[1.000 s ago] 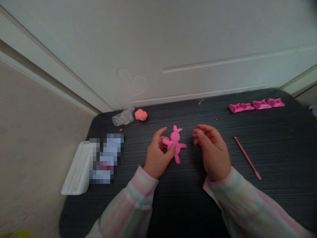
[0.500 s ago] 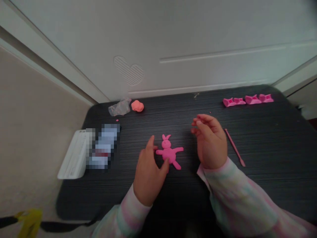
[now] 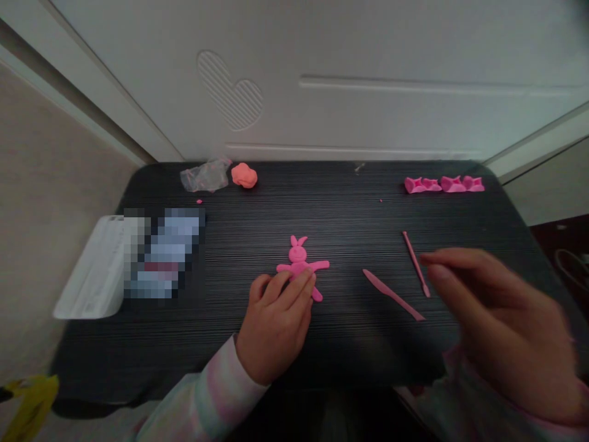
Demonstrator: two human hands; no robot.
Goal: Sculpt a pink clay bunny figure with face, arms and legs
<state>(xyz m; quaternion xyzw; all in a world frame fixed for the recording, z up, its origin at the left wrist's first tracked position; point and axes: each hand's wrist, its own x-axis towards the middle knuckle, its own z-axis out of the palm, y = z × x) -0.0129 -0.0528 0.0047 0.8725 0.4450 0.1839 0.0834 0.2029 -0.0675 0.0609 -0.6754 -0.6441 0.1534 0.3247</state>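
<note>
A pink modelling-clay rabbit [image 3: 298, 254] lies on the dark table, its head, arms and one leg showing. My left hand [image 3: 278, 316] rests over its lower body with the fingers laid flat on it, hiding the belly and other leg. My right hand [image 3: 506, 325] is raised over the table's right side, thumb and forefinger tips brought together. Whether anything small is between them I cannot make out. Left of this hand lies a pink modelling knife [image 3: 391, 293]. A thin pink modelling stick [image 3: 416, 264] lies just beyond its fingertips.
Along the back edge are a clear plastic wrapper [image 3: 207, 176], an orange clay lump [image 3: 244, 176] and several joined pink cups [image 3: 453, 184]. A white tray [image 3: 92, 270] and a blurred-out blue item [image 3: 175, 245] are at left. A white panel [image 3: 368, 49] rises behind the table [image 3: 257, 227].
The rabbit, first held in my left hand, now lies on the table under its fingers. My right hand has moved right and nearer the camera, and the modelling knife has come into view.
</note>
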